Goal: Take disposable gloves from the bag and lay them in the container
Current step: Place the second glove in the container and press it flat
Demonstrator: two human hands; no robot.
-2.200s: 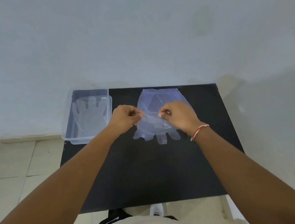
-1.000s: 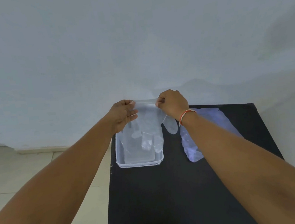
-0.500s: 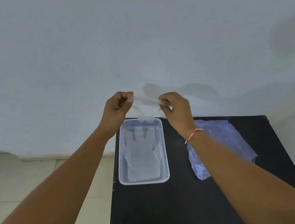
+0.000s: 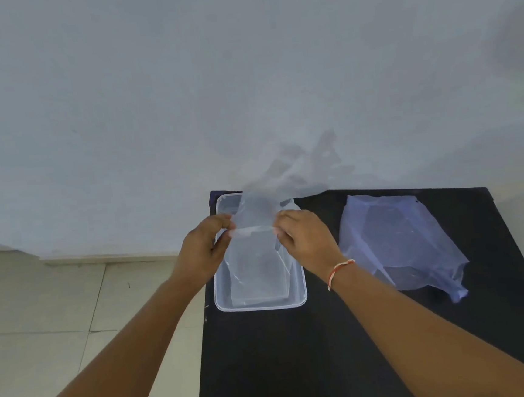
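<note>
lowered over the container, both hands, left hand and right hand, pinch a clear, blurred glove.

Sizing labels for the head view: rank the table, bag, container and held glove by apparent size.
1. Black table
2. Bag and container: look alike, left unranked
3. Glove, blurred, so unsure

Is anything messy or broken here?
Nothing broken or spilled. Both hands, left and right, pinch a glove over the container; its far end flaps up. The bag lies crumpled.
</note>
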